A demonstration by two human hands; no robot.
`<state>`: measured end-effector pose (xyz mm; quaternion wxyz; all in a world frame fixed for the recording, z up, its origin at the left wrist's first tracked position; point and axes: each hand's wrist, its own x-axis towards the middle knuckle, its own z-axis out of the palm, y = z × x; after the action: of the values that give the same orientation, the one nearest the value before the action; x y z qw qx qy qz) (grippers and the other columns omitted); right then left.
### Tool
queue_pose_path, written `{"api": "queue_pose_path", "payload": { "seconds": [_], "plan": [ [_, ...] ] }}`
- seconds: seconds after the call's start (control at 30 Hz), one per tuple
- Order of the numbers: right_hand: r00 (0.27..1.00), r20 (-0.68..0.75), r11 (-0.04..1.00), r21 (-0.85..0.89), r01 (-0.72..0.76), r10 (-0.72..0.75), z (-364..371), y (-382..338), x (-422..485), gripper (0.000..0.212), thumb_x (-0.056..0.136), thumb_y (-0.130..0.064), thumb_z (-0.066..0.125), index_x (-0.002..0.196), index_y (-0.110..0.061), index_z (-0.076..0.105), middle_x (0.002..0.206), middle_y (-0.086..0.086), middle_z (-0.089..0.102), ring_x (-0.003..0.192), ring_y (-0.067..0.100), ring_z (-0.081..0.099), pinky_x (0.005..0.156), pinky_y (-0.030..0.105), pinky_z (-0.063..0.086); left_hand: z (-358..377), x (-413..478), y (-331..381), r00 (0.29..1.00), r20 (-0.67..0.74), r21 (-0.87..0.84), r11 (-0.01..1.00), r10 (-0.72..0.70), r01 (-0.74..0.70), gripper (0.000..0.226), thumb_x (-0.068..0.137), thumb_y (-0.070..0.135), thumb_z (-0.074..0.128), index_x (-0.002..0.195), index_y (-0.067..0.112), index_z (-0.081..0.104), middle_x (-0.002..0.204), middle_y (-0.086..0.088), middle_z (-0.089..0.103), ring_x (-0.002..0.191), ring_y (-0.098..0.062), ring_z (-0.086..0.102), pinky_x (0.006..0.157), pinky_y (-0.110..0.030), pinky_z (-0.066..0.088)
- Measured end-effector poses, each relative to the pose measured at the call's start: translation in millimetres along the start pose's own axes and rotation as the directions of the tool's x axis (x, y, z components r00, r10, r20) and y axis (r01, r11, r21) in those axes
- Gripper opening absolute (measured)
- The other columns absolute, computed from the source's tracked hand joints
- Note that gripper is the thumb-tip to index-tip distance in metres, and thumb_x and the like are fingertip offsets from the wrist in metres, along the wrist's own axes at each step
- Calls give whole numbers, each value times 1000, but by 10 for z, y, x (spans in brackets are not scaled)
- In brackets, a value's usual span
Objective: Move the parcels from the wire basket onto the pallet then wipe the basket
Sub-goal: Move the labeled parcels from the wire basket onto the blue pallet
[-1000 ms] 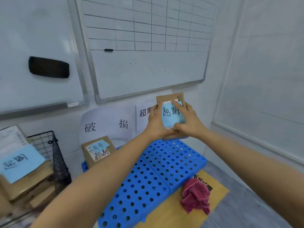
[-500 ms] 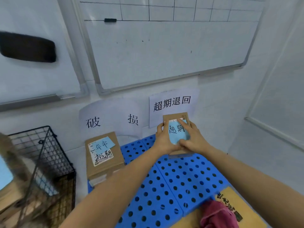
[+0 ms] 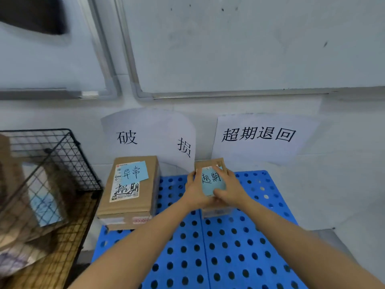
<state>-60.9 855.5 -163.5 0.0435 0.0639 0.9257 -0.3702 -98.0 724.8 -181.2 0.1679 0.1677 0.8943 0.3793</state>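
Starting at nine o'clock of our view, we find the black wire basket (image 3: 68, 163) standing just beside the pallet, with blurred brown parcels (image 3: 14, 205) inside it, one bearing a pale blue note. At the basket's three o'clock the blue perforated pallet (image 3: 229, 257) lies against the wall. At the pallet's ten o'clock corner a large parcel (image 3: 129, 205) lies flat, its long axis running from six to twelve o'clock toward the wall, blue note and white label facing up. A curled paper sign (image 3: 145, 130) hangs on the wall at its twelve o'clock.

Near the pallet's twelve o'clock edge, our left hand (image 3: 194, 192) and right hand (image 3: 233, 190) grasp a small parcel (image 3: 211, 178) between them. The left grips its left edge. The right wraps its right edge, with the thumb on the blue note. Its long axis also runs six to twelve o'clock, far end toward the wall, handwriting upright to us. Its near end sits low at the pallet, but we cannot tell whether it rests there. A second paper sign (image 3: 260, 147) hangs at its one o'clock, below a whiteboard (image 3: 250, 49).
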Motion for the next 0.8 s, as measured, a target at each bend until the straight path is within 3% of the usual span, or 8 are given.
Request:
{"api": "queue_pose_path", "payload": {
  "seconds": [0.23,0.37,0.43,0.5,0.57,0.67,0.73,0.8],
  "plan": [
    [1000,27,995,97,10,-13,17,180,421,81,71,-32,52,146,-23,22,144,11,28,126,24,35,90,22,33,-110,98,122,1000,-16,-165,986,17,-19,121,32,67,47,141,18,26,132,3,32,136,-21,22,114,-34,25],
    [1000,20,995,103,-17,15,23,237,536,79,72,-36,50,145,-23,25,143,11,26,126,25,36,90,20,32,-165,226,69,1000,26,-188,982,-3,8,121,36,66,60,143,22,23,143,-5,24,133,-21,28,113,-34,29],
    [1000,27,996,92,-15,12,23,249,561,72,82,-30,56,146,-22,24,143,12,25,126,26,36,92,21,33,-167,295,28,997,66,-180,983,-26,38,115,44,59,72,142,23,24,142,-4,24,131,-18,28,113,-36,29],
    [999,39,997,78,-23,20,9,251,563,68,87,-20,56,146,-22,23,144,12,24,127,27,36,94,23,35,-52,480,-206,996,87,-195,979,-38,54,108,50,54,83,140,23,31,142,-5,32,131,-19,34,110,-42,34],
    [999,40,998,50,-32,30,-5,245,540,70,86,-21,57,146,-23,21,146,12,21,128,29,33,101,29,36,62,688,-447,995,85,-195,978,-61,77,106,48,62,84,135,24,37,136,-5,44,125,-19,45,102,-46,44],
    [999,29,999,-4,-45,45,-55,200,431,73,85,-33,57,147,-25,18,151,14,13,137,33,17,112,42,22,-121,451,-213,998,51,-166,985,-29,37,90,55,50,80,131,20,43,128,-2,56,118,-14,52,95,-27,49],
    [1000,4,999,-21,-28,28,-151,134,356,80,79,-45,54,147,-25,18,152,14,11,140,33,9,112,42,15,-283,238,-19,999,37,-146,989,16,-10,79,65,30,81,132,13,43,129,-3,55,117,-12,52,85,-7,44],
    [999,-41,998,-60,2,-4,-276,44,309,79,81,-43,58,146,-23,18,153,13,13,141,31,8,112,42,16,-398,104,17,998,49,-125,992,31,-25,68,76,18,76,134,11,42,130,-1,52,117,-10,48,81,-3,39]
  ]
}}
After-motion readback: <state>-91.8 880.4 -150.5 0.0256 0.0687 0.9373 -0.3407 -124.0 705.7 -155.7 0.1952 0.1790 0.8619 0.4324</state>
